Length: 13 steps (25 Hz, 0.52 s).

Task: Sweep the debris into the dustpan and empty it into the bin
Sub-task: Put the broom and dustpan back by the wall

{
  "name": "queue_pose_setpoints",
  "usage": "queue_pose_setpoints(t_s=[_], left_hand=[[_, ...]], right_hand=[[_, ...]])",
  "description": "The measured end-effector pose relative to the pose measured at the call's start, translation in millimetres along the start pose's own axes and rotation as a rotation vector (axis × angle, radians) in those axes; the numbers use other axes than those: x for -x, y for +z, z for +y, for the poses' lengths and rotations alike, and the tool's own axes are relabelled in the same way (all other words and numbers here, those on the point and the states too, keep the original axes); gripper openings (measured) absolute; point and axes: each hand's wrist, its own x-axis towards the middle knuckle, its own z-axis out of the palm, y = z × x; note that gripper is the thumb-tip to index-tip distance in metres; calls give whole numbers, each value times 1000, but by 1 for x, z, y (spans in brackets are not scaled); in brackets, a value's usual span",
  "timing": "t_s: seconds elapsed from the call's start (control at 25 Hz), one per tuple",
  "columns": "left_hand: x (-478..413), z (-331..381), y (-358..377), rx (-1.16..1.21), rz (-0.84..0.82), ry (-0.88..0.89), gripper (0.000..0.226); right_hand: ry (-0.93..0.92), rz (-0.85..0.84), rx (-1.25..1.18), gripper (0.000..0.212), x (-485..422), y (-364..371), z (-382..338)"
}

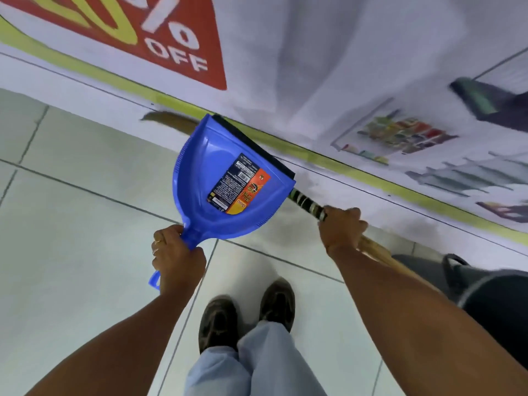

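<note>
Bare forearms, no sleeves in view; gold rings [158,244] on the left hand [177,260]. Pale blue-grey trousers [257,364] fall over dark, worn brown shoes [248,315]. The right hand [341,230] shows no jewellery.

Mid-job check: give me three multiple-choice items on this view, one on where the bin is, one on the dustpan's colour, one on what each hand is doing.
1. Where is the dark bin?
A. At the lower right, beside the right arm
B. At the far left, by the wall
C. Between the shoes

2. What colour is the dustpan?
A. Red
B. Blue
C. Grey

3. What are the hands doing?
A. Both are free
B. Both hold the dustpan
C. The left hand holds the dustpan handle, the right hand the broom handle

Answers: 1 A, its rim shows past the right forearm; 2 B, the plastic is plainly blue; 3 C, each hand has a closed grip on its own handle.
</note>
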Motion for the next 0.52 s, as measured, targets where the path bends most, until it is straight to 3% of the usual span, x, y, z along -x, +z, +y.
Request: queue_pose_setpoints(t_s=[0.28,0.52], left_hand=[[-30,-40,95,63,-66,-33,38],[4,-26,111,-50,-251,-92,43]], right_hand=[[80,49,-140,44,-97,65,-14],[171,-82,-316,44,-36,72,0]])
